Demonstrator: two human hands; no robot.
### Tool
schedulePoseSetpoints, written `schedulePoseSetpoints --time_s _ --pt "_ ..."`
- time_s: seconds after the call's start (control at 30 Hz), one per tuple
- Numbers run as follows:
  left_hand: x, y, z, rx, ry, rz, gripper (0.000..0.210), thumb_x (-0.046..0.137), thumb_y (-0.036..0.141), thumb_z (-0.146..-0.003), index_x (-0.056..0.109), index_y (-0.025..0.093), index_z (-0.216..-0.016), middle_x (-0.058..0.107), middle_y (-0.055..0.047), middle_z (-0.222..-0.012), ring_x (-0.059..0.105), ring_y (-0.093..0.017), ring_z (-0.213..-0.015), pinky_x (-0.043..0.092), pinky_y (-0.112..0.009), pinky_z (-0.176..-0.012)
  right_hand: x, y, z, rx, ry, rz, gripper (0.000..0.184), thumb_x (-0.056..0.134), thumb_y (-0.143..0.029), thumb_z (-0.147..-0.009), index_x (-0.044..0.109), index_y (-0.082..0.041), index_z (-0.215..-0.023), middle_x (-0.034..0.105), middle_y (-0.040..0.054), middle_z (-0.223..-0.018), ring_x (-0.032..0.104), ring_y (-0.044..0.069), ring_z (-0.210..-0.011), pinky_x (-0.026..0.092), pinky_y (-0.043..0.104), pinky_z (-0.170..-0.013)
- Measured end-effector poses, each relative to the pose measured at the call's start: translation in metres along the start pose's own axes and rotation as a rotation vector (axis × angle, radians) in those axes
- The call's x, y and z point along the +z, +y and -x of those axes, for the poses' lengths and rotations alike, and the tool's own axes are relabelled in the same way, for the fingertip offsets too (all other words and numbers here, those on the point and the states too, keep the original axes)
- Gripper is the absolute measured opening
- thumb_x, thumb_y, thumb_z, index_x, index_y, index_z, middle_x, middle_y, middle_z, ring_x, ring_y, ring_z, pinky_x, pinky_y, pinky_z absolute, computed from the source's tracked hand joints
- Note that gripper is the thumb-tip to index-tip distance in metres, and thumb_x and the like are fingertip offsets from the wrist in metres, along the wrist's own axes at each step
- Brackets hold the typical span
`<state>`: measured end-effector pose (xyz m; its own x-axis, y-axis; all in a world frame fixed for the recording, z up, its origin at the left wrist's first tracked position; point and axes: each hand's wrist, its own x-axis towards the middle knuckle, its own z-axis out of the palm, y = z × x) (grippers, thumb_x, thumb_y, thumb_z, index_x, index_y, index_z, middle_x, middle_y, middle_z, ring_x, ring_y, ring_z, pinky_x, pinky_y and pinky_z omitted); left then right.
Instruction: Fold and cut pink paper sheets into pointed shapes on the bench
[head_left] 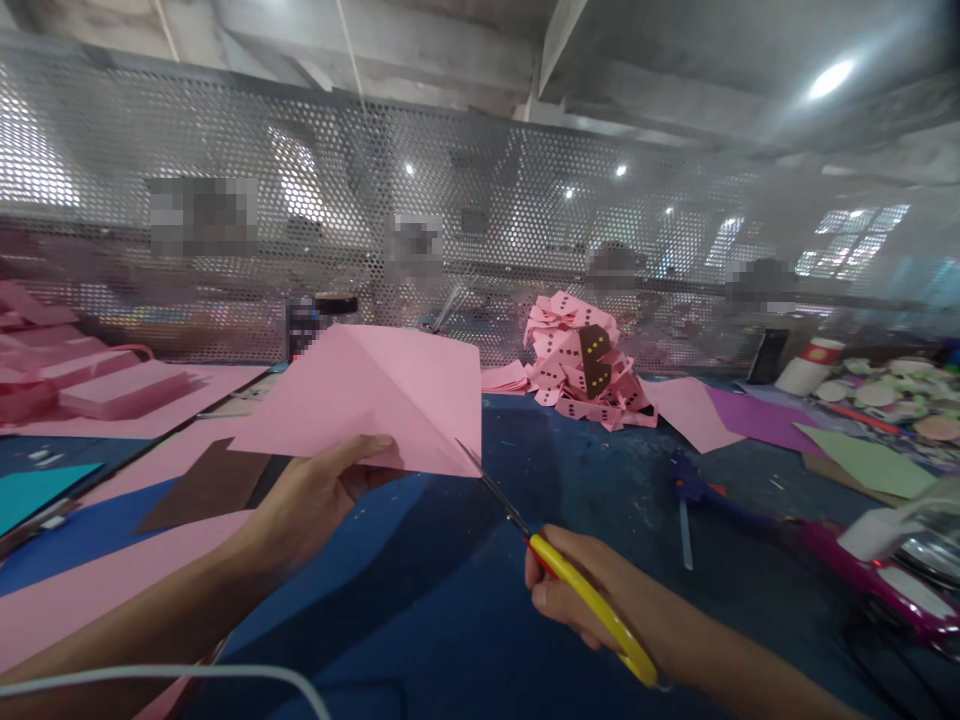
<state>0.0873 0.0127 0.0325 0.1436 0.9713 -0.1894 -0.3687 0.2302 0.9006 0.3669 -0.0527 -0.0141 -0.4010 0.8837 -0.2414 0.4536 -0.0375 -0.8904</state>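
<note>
A creased sheet of pink paper point(375, 390) is pinched at its near edge by my left hand point(322, 490), thumb on top and fingers beneath. My right hand point(577, 580) is closed round the yellow handles of a pair of scissors point(592, 600). The scissor blades reach the sheet's lower right edge, close to the crease, with one blade lying over the paper. Whether the lower blade sits under the sheet is hard to see. Both hands are above the dark blue table point(435, 620).
Behind the sheet rises a heap of pink dotted paper pieces point(562, 360). Folded pink stacks point(120, 385) and coloured sheets point(210, 485) lie left. A blue glue gun point(705, 490), a magenta device point(870, 570) and purple paper point(772, 420) lie right. A perforated metal screen point(480, 200) closes the back.
</note>
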Motion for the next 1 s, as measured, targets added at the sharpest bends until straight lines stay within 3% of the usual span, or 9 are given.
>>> schedulePoseSetpoints --time_s 0.63,1.0 --pt "-0.002 -0.002 -0.001 0.005 -0.013 0.007 0.016 0.078 0.029 -0.073 0.067 0.016 -0.075 0.07 -0.004 -0.071 0.069 -0.024 -0.065 0.059 -0.037 -0.065 -0.002 -0.007 0.003 0.021 -0.019 -0.041 0.016 0.063 -0.032 -0.086 0.053 -0.02 -0.087 0.043 -0.0052 -0.065 0.034 0.007 -0.054 0.027 0.02 -0.049" --pt "-0.003 -0.001 -0.001 -0.005 -0.005 -0.019 0.017 0.077 0.03 -0.074 0.066 0.016 -0.074 0.07 -0.005 -0.071 0.068 -0.023 -0.064 0.058 -0.035 -0.063 0.001 0.004 -0.001 0.02 -0.001 -0.024 0.013 0.059 -0.03 -0.089 0.052 -0.02 -0.085 0.039 -0.0054 -0.063 0.03 0.007 -0.052 0.025 0.02 -0.048"
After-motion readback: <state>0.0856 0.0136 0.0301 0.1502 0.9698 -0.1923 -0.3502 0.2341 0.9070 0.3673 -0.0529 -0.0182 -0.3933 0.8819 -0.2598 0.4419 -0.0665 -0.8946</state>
